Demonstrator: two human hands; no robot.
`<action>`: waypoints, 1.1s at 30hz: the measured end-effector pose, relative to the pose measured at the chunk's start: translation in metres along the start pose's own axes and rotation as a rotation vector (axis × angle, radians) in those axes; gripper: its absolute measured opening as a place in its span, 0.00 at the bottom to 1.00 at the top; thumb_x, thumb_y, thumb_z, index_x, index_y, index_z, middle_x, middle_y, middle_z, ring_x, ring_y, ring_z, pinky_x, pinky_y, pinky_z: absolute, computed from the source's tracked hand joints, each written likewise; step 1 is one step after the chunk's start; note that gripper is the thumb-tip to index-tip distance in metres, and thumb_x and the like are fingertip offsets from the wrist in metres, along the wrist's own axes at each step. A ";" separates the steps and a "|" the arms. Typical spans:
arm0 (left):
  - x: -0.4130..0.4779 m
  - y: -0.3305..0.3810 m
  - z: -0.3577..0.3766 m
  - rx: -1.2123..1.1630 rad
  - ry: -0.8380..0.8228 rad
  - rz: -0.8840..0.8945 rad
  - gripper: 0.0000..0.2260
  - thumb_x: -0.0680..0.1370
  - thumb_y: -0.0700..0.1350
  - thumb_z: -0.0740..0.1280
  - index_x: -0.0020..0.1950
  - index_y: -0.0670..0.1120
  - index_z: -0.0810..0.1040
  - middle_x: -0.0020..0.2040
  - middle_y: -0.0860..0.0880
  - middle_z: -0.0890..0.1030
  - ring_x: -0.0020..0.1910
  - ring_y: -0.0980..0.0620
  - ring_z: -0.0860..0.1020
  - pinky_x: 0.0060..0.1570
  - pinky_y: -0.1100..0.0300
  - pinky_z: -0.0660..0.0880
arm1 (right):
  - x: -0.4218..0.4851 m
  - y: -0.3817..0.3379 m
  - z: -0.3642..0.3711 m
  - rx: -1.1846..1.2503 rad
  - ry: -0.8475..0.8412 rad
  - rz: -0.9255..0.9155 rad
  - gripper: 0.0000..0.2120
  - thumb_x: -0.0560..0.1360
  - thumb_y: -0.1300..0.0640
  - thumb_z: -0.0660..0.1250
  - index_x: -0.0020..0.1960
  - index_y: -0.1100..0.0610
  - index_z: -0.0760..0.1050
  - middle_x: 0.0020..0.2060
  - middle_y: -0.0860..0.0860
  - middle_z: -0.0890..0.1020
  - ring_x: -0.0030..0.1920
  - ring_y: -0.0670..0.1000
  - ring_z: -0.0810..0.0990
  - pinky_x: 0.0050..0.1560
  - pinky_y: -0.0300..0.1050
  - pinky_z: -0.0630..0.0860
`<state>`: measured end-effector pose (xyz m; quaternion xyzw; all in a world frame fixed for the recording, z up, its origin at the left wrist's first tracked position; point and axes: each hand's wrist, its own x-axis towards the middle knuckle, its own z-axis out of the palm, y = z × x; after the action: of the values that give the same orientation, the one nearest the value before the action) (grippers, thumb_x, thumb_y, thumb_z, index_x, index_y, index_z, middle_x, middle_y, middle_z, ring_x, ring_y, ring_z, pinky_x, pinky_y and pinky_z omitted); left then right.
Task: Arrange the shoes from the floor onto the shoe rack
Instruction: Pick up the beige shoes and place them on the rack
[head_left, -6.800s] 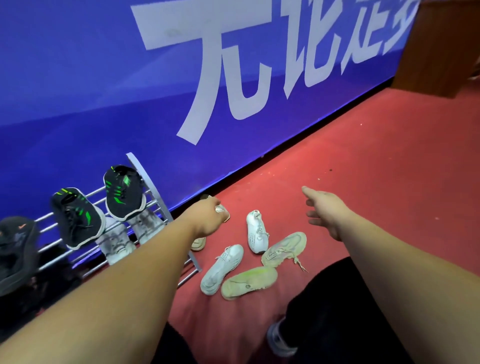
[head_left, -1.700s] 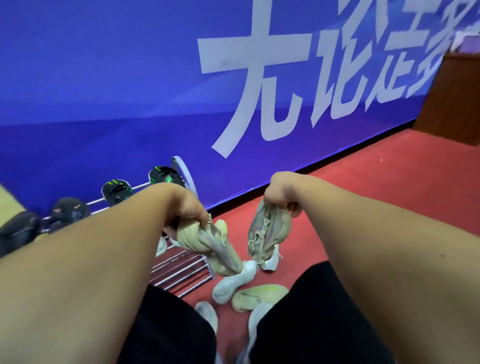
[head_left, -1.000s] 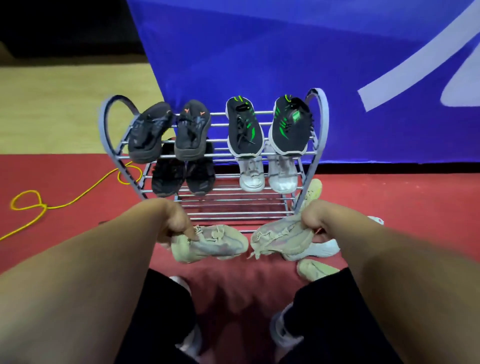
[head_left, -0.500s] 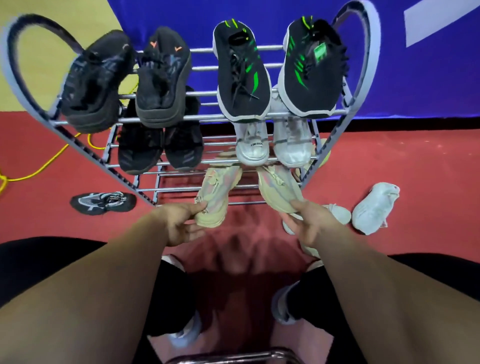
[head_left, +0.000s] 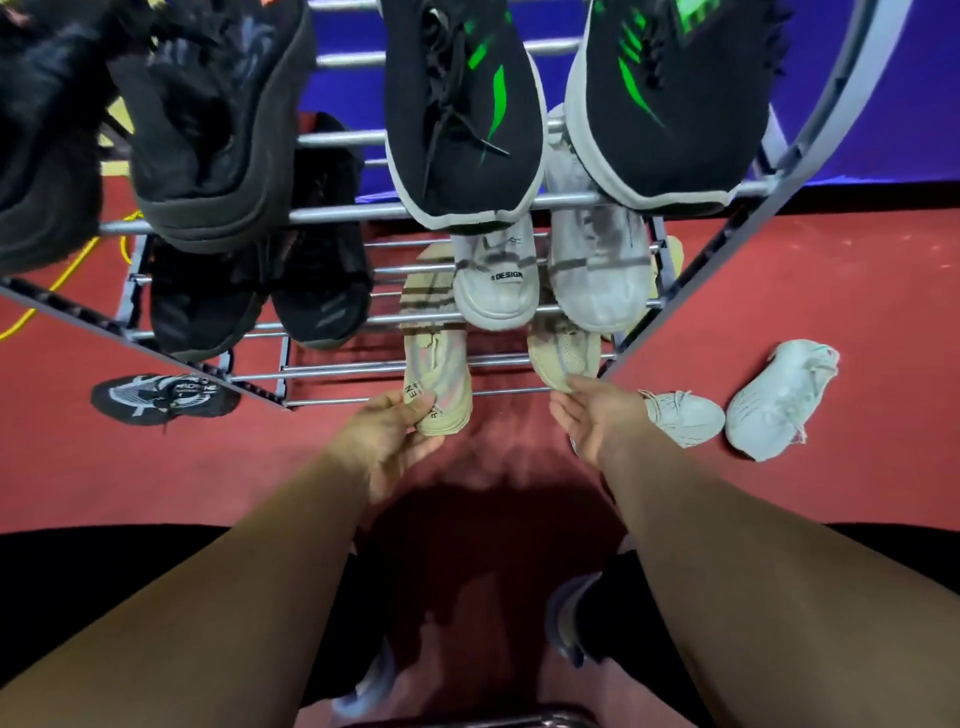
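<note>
A: The shoe rack (head_left: 337, 213) stands straight ahead of both hands, and its upper tiers are full. What could go wrong?

B: The rack is the biggest risk. A hard shove on the lowest rails could shift the light frame and shake the black-and-green sneakers (head_left: 467, 114) perched above the hands.

A: And the pair being placed?

B: The left beige sneaker (head_left: 439, 374) lies on the bottom rails with its heel overhanging. The left hand (head_left: 387, 436) pinches that heel between thumb and fingers. Let go too soon, the sneaker could tip off toward the person. The right beige sneaker (head_left: 563, 353) sits just beyond the right hand (head_left: 597, 421), whose fairly straight fingers touch its heel without gripping. A push there could drive the toe down between the rails.

A: Anything smaller?

B: Two white sneakers (head_left: 779, 397) wait on the floor to the right of the right hand. A black shoe (head_left: 166, 397) lies to the left of the left hand and looks easy to overlook.
</note>
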<state>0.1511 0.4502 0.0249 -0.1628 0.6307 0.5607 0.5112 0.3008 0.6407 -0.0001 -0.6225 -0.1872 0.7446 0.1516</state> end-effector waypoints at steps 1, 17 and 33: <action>0.005 0.001 0.005 0.006 -0.004 0.007 0.09 0.79 0.41 0.71 0.59 0.44 0.78 0.49 0.46 0.86 0.50 0.47 0.83 0.55 0.53 0.81 | 0.004 0.003 -0.001 0.029 0.013 -0.007 0.15 0.78 0.66 0.70 0.65 0.62 0.76 0.55 0.58 0.86 0.47 0.53 0.86 0.36 0.43 0.84; 0.057 0.011 0.076 0.101 0.022 -0.003 0.14 0.80 0.42 0.71 0.63 0.46 0.70 0.58 0.40 0.83 0.50 0.43 0.84 0.44 0.54 0.82 | 0.027 -0.001 -0.003 0.137 0.017 0.010 0.12 0.80 0.64 0.69 0.62 0.64 0.78 0.53 0.60 0.86 0.49 0.54 0.87 0.40 0.44 0.85; -0.008 0.030 0.081 0.612 0.020 0.067 0.08 0.79 0.48 0.71 0.55 0.47 0.77 0.47 0.47 0.79 0.50 0.41 0.82 0.54 0.46 0.82 | -0.016 -0.013 -0.003 -0.042 0.079 -0.017 0.11 0.79 0.61 0.66 0.60 0.60 0.79 0.51 0.56 0.85 0.45 0.55 0.85 0.54 0.50 0.85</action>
<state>0.1688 0.5280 0.0600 0.0140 0.7803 0.3596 0.5115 0.3068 0.6449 0.0195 -0.6529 -0.2021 0.7140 0.1521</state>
